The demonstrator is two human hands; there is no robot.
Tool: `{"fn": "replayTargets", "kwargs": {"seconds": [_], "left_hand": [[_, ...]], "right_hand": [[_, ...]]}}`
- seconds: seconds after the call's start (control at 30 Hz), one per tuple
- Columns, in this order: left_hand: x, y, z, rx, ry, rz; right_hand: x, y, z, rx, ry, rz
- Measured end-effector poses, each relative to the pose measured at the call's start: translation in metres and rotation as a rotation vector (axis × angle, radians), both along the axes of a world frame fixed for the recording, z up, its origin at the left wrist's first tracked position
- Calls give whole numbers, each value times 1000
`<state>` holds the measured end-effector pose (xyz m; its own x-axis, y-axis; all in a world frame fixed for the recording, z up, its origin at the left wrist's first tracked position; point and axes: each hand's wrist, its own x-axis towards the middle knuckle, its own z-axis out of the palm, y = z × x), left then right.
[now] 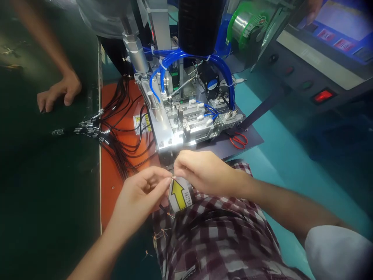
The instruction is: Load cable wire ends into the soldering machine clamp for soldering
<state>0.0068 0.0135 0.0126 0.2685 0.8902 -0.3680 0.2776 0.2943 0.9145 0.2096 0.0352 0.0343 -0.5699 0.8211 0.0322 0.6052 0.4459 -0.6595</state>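
Observation:
My left hand (135, 196) is closed in a pinch, its thumb and forefinger meeting around a small part with thin wires (174, 177). Opposite it, my right hand (205, 171) has its fingers pressed together at the same spot; what they grip is hidden. Just below both fingertips shows a white label with a yellow arrow (180, 196). A small orange piece with thin wire ends (170, 215) hangs under my left hand. Similar small pieces (163, 232) lie lower down, near the checked cloth (221, 237) over my lap.
A metal bench machine (201, 124) with blue air hoses (229, 74) stands ahead. Black cables with silvery ends (93, 126) lie across the orange plate (116, 175). Red-handled scissors (239, 140), a solder wire spool (246, 25) and a control box (314, 62) are rightward. Another person's hand (62, 89) rests at left.

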Motion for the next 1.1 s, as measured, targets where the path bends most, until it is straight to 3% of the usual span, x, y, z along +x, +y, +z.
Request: {"fn": "replayTargets", "kwargs": {"seconds": [0.13, 0.23, 0.37, 0.47, 0.8, 1.1], "left_hand": [[7, -3, 2, 15, 0, 92], [9, -4, 2, 19, 5, 141], [8, -4, -2, -24, -21, 145], [6, -4, -4, -41, -36, 129], [3, -5, -5, -112, 58, 116], [3, 0, -1, -213, 6, 135]], "right_hand": [[-8, -6, -7, 380, -222, 78], [-12, -14, -20, 460, -165, -20], [-13, -20, -29, 159, 70, -243], [-12, -21, -28, -41, 209, -274], [-14, -19, -24, -140, 212, -246], [-18, -20, -25, -314, 383, -350]]}}
